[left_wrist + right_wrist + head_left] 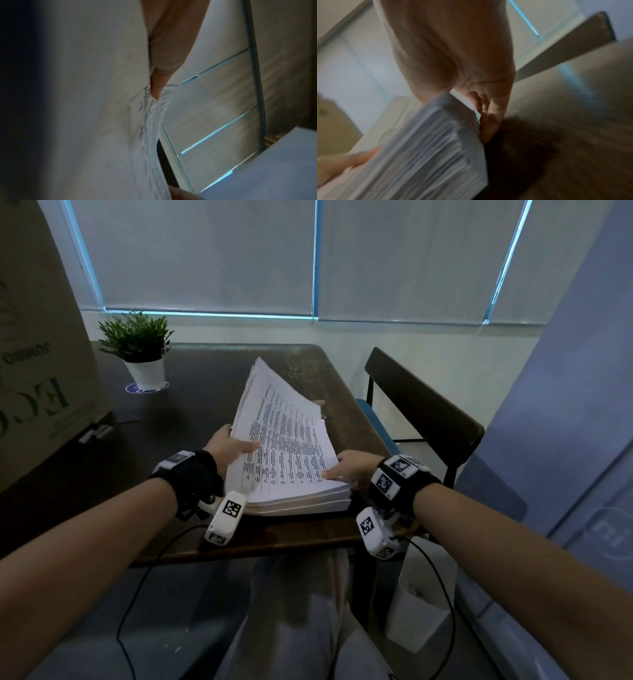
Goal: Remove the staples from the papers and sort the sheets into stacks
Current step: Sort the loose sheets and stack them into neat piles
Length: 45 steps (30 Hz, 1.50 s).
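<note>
A thick stack of printed white papers (287,446) is held tilted above the dark table (205,392), its far end raised. My left hand (227,445) grips the stack's left edge, thumb lying on the top sheet and fingers under it. My right hand (346,467) grips the near right corner, thumb on top and fingers curled below. In the left wrist view my thumb (158,86) presses the printed sheet (150,108). The right wrist view shows the stack's layered edge (433,142) with my fingers (489,121) beneath its corner. No staple or staple remover is visible.
A potted green plant (137,344) in a white pot stands at the table's far left. A large cardboard box (34,347) fills the left side. A dark chair (424,412) stands right of the table, and a white paper bag (418,604) sits on the floor below.
</note>
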Tool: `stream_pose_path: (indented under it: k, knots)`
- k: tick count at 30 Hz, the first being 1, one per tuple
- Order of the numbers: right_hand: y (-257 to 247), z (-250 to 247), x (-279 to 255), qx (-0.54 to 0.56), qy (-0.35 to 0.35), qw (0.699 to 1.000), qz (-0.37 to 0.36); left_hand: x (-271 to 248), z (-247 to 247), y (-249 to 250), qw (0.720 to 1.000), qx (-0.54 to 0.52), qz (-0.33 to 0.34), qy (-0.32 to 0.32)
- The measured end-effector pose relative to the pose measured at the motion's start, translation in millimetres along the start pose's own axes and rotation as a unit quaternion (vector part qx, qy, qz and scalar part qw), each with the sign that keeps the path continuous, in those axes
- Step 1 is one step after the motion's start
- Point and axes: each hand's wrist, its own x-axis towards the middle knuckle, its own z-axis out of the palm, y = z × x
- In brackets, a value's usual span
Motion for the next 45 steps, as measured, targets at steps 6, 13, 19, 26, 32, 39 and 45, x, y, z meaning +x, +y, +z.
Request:
stream_pose_path:
  k: [6, 13, 19, 26, 32, 39, 45]
  knots:
    - [12, -13, -1, 0.501, 0.01, 0.86, -0.095, -23, -10, 9, 0.99, -0.087, 0.101, -0.051]
    - [-49, -56, -5, 0.506, 0.115, 0.81, -0.272, -22, -13, 60, 0.964, -0.011, 0.267, 0.004]
    - [-50, -68, -3, 0.451, 0.107, 0.816, -0.345, -13, -10, 57, 0.954, -0.094, 0.283, 0.004]
    - [-51, -40, -2, 0.503, 0.169, 0.795, -0.292, -9, 14, 53, 0.949, -0.153, 0.265, 0.07]
    - [-70, -65, 1, 0.492, 0.214, 0.787, -0.303, -1, 10, 76, 0.939, -0.18, 0.288, 0.06]
    - [-32, -39, 20, 0.489, 0.17, 0.808, -0.28, 20, 10, 39, 0.967, -0.175, 0.185, -0.004]
    - [-43, -43, 22, 0.524, 0.223, 0.778, -0.264, 17, 34, 52, 0.96, -0.125, 0.238, 0.078]
